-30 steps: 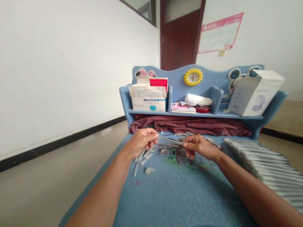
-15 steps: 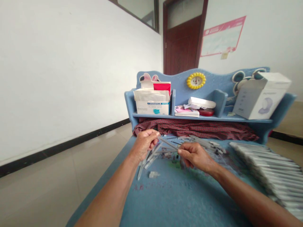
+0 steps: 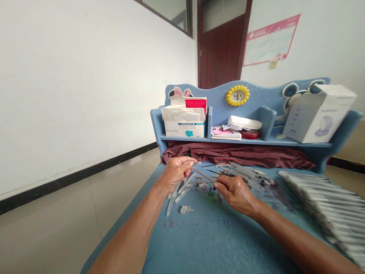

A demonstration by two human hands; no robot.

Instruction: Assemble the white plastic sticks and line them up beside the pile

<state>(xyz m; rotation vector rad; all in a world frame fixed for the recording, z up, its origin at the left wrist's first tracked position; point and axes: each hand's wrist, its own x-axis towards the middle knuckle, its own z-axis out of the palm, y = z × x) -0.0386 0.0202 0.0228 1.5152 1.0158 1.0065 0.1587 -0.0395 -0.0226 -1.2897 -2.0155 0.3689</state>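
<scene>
The stack of grey sticks (image 3: 327, 201) on the right runs off the frame edge. The white box (image 3: 319, 114) far right is blurry, print unreadable. One end of the thin stick (image 3: 203, 175) is buried in the grip of the left hand (image 3: 175, 173).

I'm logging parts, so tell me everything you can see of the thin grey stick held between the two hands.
The thin grey stick is slim, straight and pale, plastic by its look. It slants from the left hand, pinching its upper end, down to the right hand, pinching its lower end. It hangs above the blue table, over a loose heap of similar sticks. Fingers hide both tips; finer detail is too small to tell.
</scene>
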